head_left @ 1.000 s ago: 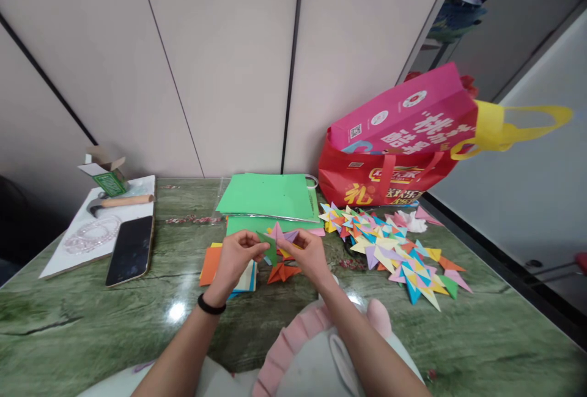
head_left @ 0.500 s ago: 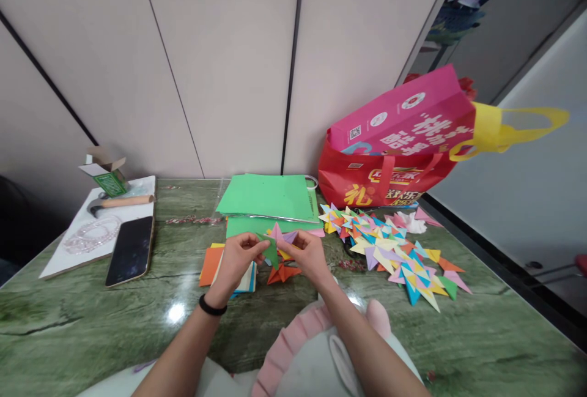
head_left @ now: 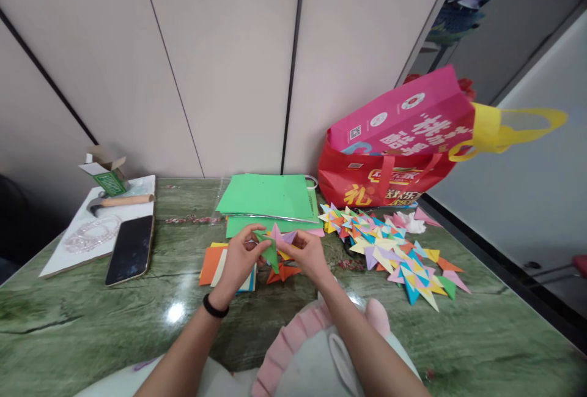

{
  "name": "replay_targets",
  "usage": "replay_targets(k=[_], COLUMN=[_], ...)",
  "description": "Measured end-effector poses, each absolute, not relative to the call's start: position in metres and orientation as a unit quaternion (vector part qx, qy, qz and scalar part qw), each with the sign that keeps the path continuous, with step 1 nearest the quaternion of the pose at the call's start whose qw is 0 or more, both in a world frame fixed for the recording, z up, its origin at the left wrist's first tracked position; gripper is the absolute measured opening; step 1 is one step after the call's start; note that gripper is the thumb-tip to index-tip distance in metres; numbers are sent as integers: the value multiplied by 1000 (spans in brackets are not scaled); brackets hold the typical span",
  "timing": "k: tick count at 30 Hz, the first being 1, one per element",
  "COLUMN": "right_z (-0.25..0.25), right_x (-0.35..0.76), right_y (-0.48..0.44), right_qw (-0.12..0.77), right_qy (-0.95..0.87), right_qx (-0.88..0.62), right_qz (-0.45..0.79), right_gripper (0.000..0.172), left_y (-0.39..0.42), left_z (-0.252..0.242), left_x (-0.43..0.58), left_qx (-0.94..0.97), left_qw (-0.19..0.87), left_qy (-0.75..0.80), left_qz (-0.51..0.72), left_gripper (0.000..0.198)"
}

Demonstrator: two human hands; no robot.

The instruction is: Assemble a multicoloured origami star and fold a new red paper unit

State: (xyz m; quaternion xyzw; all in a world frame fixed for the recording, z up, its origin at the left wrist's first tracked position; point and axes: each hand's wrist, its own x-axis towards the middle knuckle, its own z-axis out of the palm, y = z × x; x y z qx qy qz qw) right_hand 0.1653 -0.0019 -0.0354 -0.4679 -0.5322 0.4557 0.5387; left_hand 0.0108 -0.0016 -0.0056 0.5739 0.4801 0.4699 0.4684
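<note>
Both of my hands meet over the middle of the green marble table [head_left: 92, 330]. My left hand [head_left: 239, 260], with a black band on the wrist, pinches the green point of a folded paper star [head_left: 276, 241]. My right hand [head_left: 308, 252] pinches the star's pink and purple side. Under the hands lie an orange folded piece [head_left: 283, 273] and a small stack of coloured paper squares [head_left: 215, 263]. A heap of finished multicoloured paper stars [head_left: 389, 250] lies just to the right.
Green paper sheets [head_left: 268, 198] lie behind my hands. A red and pink shopping bag [head_left: 394, 146] stands at the back right. At the left, a white board [head_left: 57, 259] carries a phone [head_left: 131, 249], a hammer [head_left: 120, 201], beads and a small green box [head_left: 106, 177].
My hands have kept their hold on the star, and the left fingers have shifted slightly on the green point. Everything else on the table is unmoved.
</note>
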Motion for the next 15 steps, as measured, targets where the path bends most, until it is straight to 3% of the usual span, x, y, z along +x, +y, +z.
replay_targets(k=[15], right_z=[-36], right_x=[165], right_y=[-2], right_qw=[539], right_qy=[-511], right_qx=[-461], right_qz=[486], right_gripper=[29], left_y=[-5], left_z=[-3], left_x=[14], left_qx=[563], left_qw=[465], left_qy=[494], left_qz=[471], left_gripper=[26])
